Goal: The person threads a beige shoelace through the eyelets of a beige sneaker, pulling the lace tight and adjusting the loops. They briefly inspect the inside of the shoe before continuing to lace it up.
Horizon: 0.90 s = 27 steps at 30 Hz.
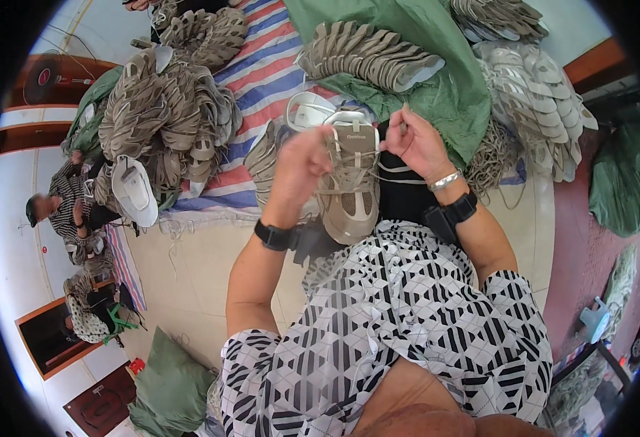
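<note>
A beige-brown sneaker upper point(349, 189) with a mesh toe rests on my lap, its toe toward me and its tongue away from me. Thin beige shoelace point(352, 162) criss-crosses its front. At the shoe's right side, my right hand point(416, 146) is closed in a pinch, with a strand of the lace running from the eyelets to it. My left hand point(305, 164) is curled at the left edge of the collar, blurred by motion; what its fingers hold cannot be made out. Beyond the tongue lies a white-lined shoe piece point(309, 111).
A row of shoe uppers point(371, 54) lies on green sheeting point(465, 109) ahead. Large piles of uppers stand left point(163, 109) and right point(535, 95). Loose laces point(491, 156) heap near my right arm. Striped sheeting point(261, 54) covers the floor. Another person point(65, 189) sits far left.
</note>
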Each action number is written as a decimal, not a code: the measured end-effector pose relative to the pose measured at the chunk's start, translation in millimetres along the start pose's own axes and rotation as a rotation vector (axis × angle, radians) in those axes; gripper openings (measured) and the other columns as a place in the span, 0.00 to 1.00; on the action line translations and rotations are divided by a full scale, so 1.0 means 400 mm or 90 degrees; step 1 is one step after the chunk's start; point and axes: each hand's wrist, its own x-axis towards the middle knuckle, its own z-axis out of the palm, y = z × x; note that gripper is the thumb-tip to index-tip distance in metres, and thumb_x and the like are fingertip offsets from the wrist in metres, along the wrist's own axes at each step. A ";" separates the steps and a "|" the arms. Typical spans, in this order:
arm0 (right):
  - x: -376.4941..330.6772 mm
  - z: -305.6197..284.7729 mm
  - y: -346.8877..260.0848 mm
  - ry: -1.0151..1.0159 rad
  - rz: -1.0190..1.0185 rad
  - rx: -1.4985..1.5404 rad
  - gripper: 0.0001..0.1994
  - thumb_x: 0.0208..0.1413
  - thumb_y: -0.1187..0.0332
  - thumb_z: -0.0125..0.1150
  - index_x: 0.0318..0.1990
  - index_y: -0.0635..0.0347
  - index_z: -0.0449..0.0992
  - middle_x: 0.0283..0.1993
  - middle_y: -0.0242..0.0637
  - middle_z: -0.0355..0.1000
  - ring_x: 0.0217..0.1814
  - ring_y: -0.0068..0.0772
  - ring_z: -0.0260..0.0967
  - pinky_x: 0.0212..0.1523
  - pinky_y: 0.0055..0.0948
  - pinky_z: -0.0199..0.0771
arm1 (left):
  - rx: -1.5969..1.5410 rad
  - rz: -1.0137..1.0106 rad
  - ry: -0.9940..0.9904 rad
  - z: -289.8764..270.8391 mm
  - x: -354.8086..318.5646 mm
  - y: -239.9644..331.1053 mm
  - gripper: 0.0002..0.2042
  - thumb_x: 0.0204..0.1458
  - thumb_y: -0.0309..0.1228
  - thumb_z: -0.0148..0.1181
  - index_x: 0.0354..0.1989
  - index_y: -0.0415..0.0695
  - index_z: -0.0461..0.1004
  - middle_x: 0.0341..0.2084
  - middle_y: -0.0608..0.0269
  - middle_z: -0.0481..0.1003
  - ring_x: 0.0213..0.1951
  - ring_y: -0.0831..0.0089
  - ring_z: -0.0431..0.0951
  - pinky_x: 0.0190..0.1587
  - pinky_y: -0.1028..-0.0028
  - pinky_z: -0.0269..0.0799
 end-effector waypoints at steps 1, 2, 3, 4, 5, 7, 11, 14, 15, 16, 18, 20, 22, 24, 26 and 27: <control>0.004 -0.066 0.005 -0.012 0.012 -0.009 0.10 0.62 0.65 0.49 0.33 0.60 0.71 0.21 0.30 0.65 0.19 0.19 0.60 0.31 0.26 0.70 | -0.021 0.055 0.058 -0.017 -0.003 0.015 0.12 0.59 0.32 0.50 0.42 0.36 0.74 0.14 0.76 0.59 0.16 0.85 0.57 0.23 0.82 0.60; -0.001 -0.120 -0.002 -0.030 0.028 -0.020 0.09 0.61 0.65 0.49 0.32 0.60 0.71 0.17 0.27 0.62 0.16 0.18 0.56 0.28 0.26 0.70 | -0.014 0.107 0.124 -0.074 -0.002 0.037 0.12 0.59 0.32 0.51 0.44 0.37 0.73 0.14 0.76 0.58 0.16 0.85 0.58 0.24 0.82 0.60; -0.017 -0.154 -0.034 0.026 -0.005 -0.018 0.07 0.60 0.67 0.51 0.32 0.59 0.71 0.14 0.22 0.52 0.12 0.17 0.45 0.23 0.26 0.67 | -0.008 0.163 0.196 -0.161 -0.012 0.068 0.12 0.58 0.32 0.53 0.45 0.37 0.73 0.14 0.77 0.57 0.16 0.85 0.58 0.25 0.83 0.60; -0.041 -0.210 -0.094 0.059 -0.047 -0.024 0.07 0.60 0.67 0.52 0.31 0.58 0.71 0.15 0.22 0.53 0.12 0.16 0.46 0.22 0.24 0.65 | 0.058 0.209 0.317 -0.248 -0.036 0.117 0.13 0.57 0.33 0.55 0.47 0.39 0.72 0.15 0.77 0.57 0.18 0.84 0.60 0.26 0.82 0.61; -0.069 -0.305 -0.164 0.161 -0.086 -0.053 0.07 0.60 0.67 0.52 0.31 0.57 0.70 0.15 0.21 0.52 0.13 0.15 0.46 0.20 0.22 0.62 | -0.056 0.236 0.353 -0.372 -0.058 0.160 0.10 0.57 0.31 0.56 0.45 0.43 0.73 0.17 0.76 0.62 0.19 0.83 0.61 0.28 0.80 0.63; -0.158 -0.499 -0.320 0.332 -0.181 -0.052 0.08 0.60 0.70 0.52 0.28 0.55 0.67 0.15 0.20 0.49 0.13 0.16 0.44 0.18 0.20 0.52 | -0.034 0.274 0.459 -0.524 -0.098 0.256 0.11 0.55 0.29 0.58 0.46 0.42 0.71 0.25 0.69 0.68 0.26 0.79 0.69 0.31 0.78 0.68; -0.258 -0.631 -0.377 0.374 -0.241 0.030 0.06 0.59 0.69 0.53 0.29 0.55 0.69 0.15 0.20 0.49 0.13 0.15 0.43 0.18 0.19 0.50 | -0.193 0.345 0.561 -0.700 -0.173 0.263 0.05 0.56 0.32 0.56 0.35 0.44 0.70 0.25 0.67 0.72 0.23 0.78 0.68 0.30 0.72 0.69; -0.183 -0.499 -0.265 0.306 -0.104 -0.206 0.05 0.58 0.67 0.54 0.34 0.57 0.72 0.17 0.22 0.58 0.15 0.13 0.46 0.17 0.17 0.50 | -0.154 0.257 0.468 -0.692 -0.125 0.175 0.08 0.58 0.35 0.55 0.36 0.43 0.73 0.24 0.70 0.70 0.19 0.83 0.64 0.23 0.78 0.65; -0.164 -0.385 -0.218 0.277 -0.086 -0.289 0.06 0.58 0.66 0.54 0.37 0.58 0.73 0.20 0.24 0.64 0.16 0.12 0.48 0.17 0.15 0.51 | -0.153 0.208 0.346 -0.617 -0.086 0.142 0.09 0.58 0.35 0.55 0.39 0.42 0.73 0.23 0.71 0.69 0.18 0.85 0.62 0.21 0.82 0.61; -0.162 -0.253 -0.180 0.252 -0.070 -0.371 0.08 0.58 0.66 0.54 0.39 0.59 0.74 0.24 0.26 0.69 0.17 0.11 0.50 0.18 0.13 0.53 | -0.150 0.154 0.220 -0.481 -0.050 0.115 0.11 0.58 0.35 0.54 0.42 0.40 0.74 0.22 0.72 0.68 0.17 0.87 0.60 0.19 0.85 0.58; -0.155 -0.101 -0.109 0.066 -0.076 -0.568 0.10 0.59 0.67 0.51 0.43 0.60 0.75 0.32 0.28 0.75 0.21 0.12 0.60 0.21 0.14 0.61 | 0.121 0.103 0.188 -0.227 -0.048 0.070 0.13 0.57 0.37 0.55 0.41 0.40 0.76 0.22 0.74 0.69 0.19 0.87 0.62 0.20 0.82 0.59; -0.148 -0.015 -0.034 -0.078 -0.090 -0.681 0.10 0.59 0.67 0.51 0.43 0.61 0.74 0.36 0.29 0.75 0.28 0.21 0.67 0.24 0.21 0.69 | 0.601 0.316 0.005 -0.067 -0.070 0.008 0.11 0.50 0.35 0.62 0.41 0.45 0.77 0.22 0.70 0.69 0.23 0.78 0.69 0.24 0.75 0.66; -0.151 -0.001 0.029 -0.176 -0.236 -0.901 0.10 0.57 0.68 0.55 0.42 0.63 0.74 0.41 0.35 0.75 0.33 0.30 0.72 0.30 0.27 0.73 | 0.881 0.467 -0.086 0.040 -0.076 -0.047 0.13 0.45 0.33 0.67 0.40 0.48 0.77 0.24 0.65 0.69 0.27 0.70 0.72 0.27 0.71 0.69; -0.166 -0.009 0.072 -0.205 -0.342 -1.072 0.10 0.51 0.72 0.59 0.41 0.63 0.73 0.46 0.43 0.73 0.39 0.42 0.73 0.36 0.32 0.75 | 0.992 0.480 -0.093 0.063 -0.069 -0.065 0.12 0.44 0.35 0.68 0.36 0.47 0.77 0.26 0.62 0.70 0.30 0.62 0.74 0.30 0.67 0.70; -0.184 -0.008 0.078 -0.282 -0.406 -1.091 0.10 0.51 0.73 0.58 0.41 0.63 0.73 0.47 0.42 0.73 0.39 0.42 0.73 0.37 0.32 0.75 | 1.030 0.498 -0.114 0.041 -0.027 -0.083 0.11 0.44 0.37 0.67 0.33 0.46 0.76 0.28 0.62 0.71 0.31 0.59 0.73 0.31 0.65 0.70; -0.194 -0.012 0.076 -0.313 -0.434 -1.101 0.09 0.51 0.73 0.58 0.41 0.63 0.73 0.48 0.42 0.73 0.39 0.42 0.73 0.37 0.31 0.76 | 1.046 0.475 -0.116 0.042 -0.020 -0.080 0.11 0.44 0.37 0.67 0.31 0.46 0.76 0.27 0.62 0.71 0.31 0.59 0.73 0.31 0.66 0.70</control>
